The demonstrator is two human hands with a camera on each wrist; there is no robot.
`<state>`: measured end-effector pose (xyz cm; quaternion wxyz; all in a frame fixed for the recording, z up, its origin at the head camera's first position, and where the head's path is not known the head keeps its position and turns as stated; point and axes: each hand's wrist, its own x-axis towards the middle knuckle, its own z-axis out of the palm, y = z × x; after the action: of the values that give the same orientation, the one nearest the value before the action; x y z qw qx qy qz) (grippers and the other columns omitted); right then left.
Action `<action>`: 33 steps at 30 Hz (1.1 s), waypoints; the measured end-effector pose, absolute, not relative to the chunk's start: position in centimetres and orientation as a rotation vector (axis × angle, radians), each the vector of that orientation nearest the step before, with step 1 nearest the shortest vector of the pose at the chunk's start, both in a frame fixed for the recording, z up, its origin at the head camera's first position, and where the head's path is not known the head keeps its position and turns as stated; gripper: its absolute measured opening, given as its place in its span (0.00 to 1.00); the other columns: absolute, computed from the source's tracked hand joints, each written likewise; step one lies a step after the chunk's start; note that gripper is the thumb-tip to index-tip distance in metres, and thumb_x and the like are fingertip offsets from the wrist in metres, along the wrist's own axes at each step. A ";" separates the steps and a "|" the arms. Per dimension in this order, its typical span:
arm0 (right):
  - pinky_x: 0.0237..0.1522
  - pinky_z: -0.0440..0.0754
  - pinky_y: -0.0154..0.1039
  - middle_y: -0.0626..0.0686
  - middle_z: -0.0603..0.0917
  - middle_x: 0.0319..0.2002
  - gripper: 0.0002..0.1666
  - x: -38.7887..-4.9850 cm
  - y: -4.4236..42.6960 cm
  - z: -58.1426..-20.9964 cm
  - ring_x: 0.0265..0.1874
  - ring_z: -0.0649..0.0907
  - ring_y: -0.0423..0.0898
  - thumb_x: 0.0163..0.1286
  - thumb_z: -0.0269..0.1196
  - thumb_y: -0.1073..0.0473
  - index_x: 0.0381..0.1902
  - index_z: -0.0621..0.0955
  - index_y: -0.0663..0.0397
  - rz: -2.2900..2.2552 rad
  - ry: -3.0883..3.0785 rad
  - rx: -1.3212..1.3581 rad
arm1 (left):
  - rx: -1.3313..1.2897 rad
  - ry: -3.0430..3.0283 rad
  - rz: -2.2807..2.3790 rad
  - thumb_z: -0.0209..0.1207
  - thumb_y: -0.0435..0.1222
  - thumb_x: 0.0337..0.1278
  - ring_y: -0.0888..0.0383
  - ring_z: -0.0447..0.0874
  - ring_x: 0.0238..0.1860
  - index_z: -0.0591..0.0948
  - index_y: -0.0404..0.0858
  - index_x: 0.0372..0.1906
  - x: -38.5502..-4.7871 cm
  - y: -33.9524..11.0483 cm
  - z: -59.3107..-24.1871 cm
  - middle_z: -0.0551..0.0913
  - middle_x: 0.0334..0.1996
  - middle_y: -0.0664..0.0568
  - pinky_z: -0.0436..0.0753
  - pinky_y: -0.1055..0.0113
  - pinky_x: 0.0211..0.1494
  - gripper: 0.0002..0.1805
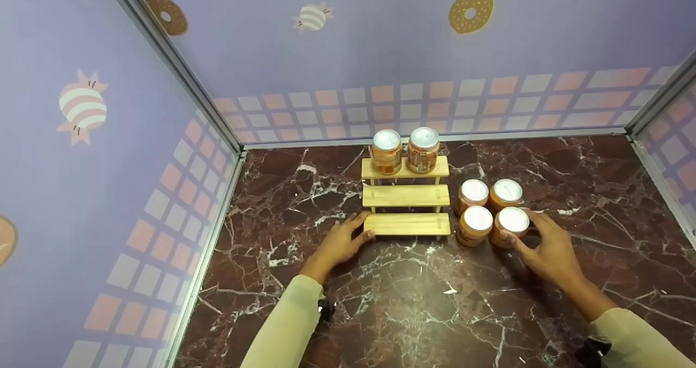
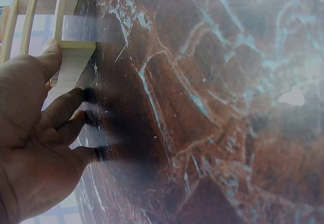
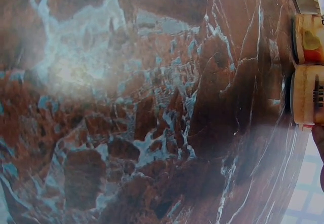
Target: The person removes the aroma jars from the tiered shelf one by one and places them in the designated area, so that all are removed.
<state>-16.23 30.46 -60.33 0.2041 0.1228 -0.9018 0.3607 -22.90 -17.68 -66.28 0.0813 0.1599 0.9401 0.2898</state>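
Observation:
A stepped wooden stand (image 1: 406, 195) has three plank tiers. My left hand (image 1: 340, 243) holds the left end of its lowest plank, with the thumb at the front corner. In the left wrist view, that thumb touches the plank (image 2: 78, 45) while the other fingers reach down to the tabletop. To the stand's right, my right hand (image 1: 552, 251) grips the front right jar (image 1: 513, 221), one of several orange jars with white lids. Its thumb lies on the near side. In the right wrist view, only a sliver of finger shows beside a jar (image 3: 304, 95).
Two similar jars, left (image 1: 386, 150) and right (image 1: 423, 149), stand upright on the top tier. Three more, the front left jar (image 1: 476, 225) among them, cluster by the gripped one. A dark marbled tabletop (image 1: 413, 303) meets patterned walls (image 1: 348, 47) at the back and sides.

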 end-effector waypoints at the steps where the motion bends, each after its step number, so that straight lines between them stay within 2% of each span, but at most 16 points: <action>1: 0.50 0.74 0.09 0.66 0.88 0.53 0.38 -16.3 30.5 -60.4 0.45 0.90 0.60 0.64 0.82 0.65 0.70 0.81 0.68 1.009 -2.515 0.348 | 0.480 2.810 0.870 0.43 0.78 0.73 0.38 0.67 0.85 0.65 0.58 0.88 -22.9 -17.7 -66.3 0.70 0.83 0.37 0.57 0.32 0.90 0.49; 4: 0.50 0.73 0.09 0.66 0.89 0.54 0.38 -16.3 30.4 -60.4 0.46 0.90 0.63 0.64 0.82 0.65 0.70 0.81 0.68 1.007 -2.516 0.347 | 0.481 2.813 0.862 0.42 0.78 0.72 0.38 0.67 0.86 0.65 0.59 0.88 -23.0 -17.8 -66.5 0.70 0.84 0.37 0.57 0.32 0.90 0.49; 8: 0.49 0.74 0.10 0.67 0.89 0.54 0.39 -16.3 30.5 -60.5 0.46 0.90 0.60 0.65 0.83 0.62 0.71 0.81 0.68 1.004 -2.519 0.330 | 0.479 2.819 0.844 0.42 0.78 0.73 0.38 0.68 0.85 0.65 0.61 0.88 -23.1 -17.8 -66.7 0.70 0.84 0.38 0.58 0.33 0.91 0.47; 13: 0.50 0.75 0.09 0.67 0.89 0.55 0.39 -16.4 30.6 -60.6 0.49 0.83 0.30 0.65 0.83 0.61 0.70 0.81 0.68 1.035 -2.520 0.319 | 0.465 2.817 0.820 0.42 0.78 0.73 0.39 0.67 0.86 0.64 0.63 0.88 -23.1 -17.8 -66.7 0.69 0.84 0.38 0.57 0.35 0.91 0.46; 15: 0.50 0.75 0.09 0.67 0.88 0.55 0.39 -16.4 30.7 -60.6 0.50 0.79 0.24 0.66 0.82 0.61 0.71 0.81 0.67 1.042 -2.526 0.315 | 0.458 2.815 0.814 0.42 0.78 0.74 0.39 0.67 0.86 0.64 0.63 0.88 -23.1 -17.8 -66.6 0.69 0.84 0.38 0.57 0.35 0.91 0.46; 17: 0.50 0.76 0.10 0.66 0.88 0.55 0.39 -16.4 30.7 -60.5 0.49 0.83 0.29 0.66 0.82 0.60 0.71 0.81 0.67 1.035 -2.536 0.312 | 0.458 2.814 0.817 0.44 0.77 0.74 0.38 0.67 0.86 0.64 0.62 0.88 -23.1 -17.8 -66.6 0.69 0.84 0.38 0.57 0.35 0.91 0.46; 19: 0.50 0.76 0.13 0.66 0.88 0.55 0.39 -16.4 30.7 -60.4 0.48 0.88 0.42 0.67 0.82 0.59 0.71 0.81 0.66 1.015 -2.547 0.306 | 0.459 2.814 0.827 0.45 0.75 0.75 0.38 0.67 0.85 0.64 0.61 0.88 -23.1 -17.8 -66.5 0.69 0.84 0.38 0.57 0.35 0.91 0.45; 22: 0.50 0.77 0.19 0.66 0.89 0.55 0.39 -16.4 30.7 -60.4 0.48 0.89 0.60 0.67 0.82 0.58 0.71 0.81 0.65 0.990 -2.557 0.300 | 0.457 2.810 0.837 0.47 0.74 0.76 0.38 0.66 0.86 0.63 0.61 0.89 -23.1 -17.7 -66.5 0.69 0.84 0.40 0.56 0.35 0.91 0.44; 28: 0.52 0.78 0.22 0.67 0.88 0.55 0.38 -16.4 30.6 -60.3 0.49 0.90 0.65 0.66 0.82 0.61 0.71 0.81 0.66 1.000 -2.569 0.303 | 0.444 2.799 0.831 0.47 0.73 0.77 0.39 0.65 0.87 0.63 0.60 0.89 -23.1 -17.7 -66.4 0.69 0.85 0.41 0.56 0.34 0.91 0.44; 33: 0.56 0.78 0.37 0.69 0.88 0.56 0.39 -16.3 30.6 -60.3 0.52 0.89 0.69 0.66 0.82 0.60 0.71 0.80 0.69 0.995 -2.580 0.294 | 0.436 2.793 0.836 0.47 0.73 0.77 0.42 0.64 0.87 0.63 0.61 0.89 -23.1 -17.7 -66.5 0.69 0.85 0.41 0.56 0.34 0.91 0.44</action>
<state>-16.30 30.55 -60.27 0.1795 0.1041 -0.9126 0.3522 -23.07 -17.66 -66.49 0.0968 0.1473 0.9430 0.2822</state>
